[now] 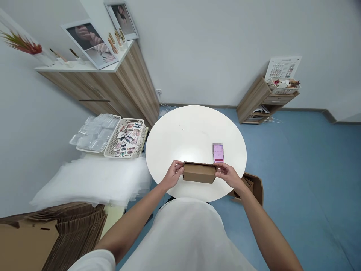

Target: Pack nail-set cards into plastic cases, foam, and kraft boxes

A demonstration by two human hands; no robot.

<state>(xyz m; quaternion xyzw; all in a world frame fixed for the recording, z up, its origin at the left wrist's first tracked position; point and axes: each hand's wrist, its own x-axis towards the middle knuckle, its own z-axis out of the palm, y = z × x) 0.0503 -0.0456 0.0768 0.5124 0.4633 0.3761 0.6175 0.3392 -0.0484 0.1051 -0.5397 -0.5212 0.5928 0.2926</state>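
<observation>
left hand (172, 175): grips cardboard box (199, 174), left end | right hand (229, 175): right end

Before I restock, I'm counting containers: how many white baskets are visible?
3: first basket, with clear packets, and second basket, with printed cards, side by side left of the table; third basket atop the right-hand cabinet.

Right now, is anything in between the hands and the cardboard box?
No, nothing I can see. The left hand holds one end of the cardboard box and the right hand the other. The phone lies just beyond, not between them.
</observation>
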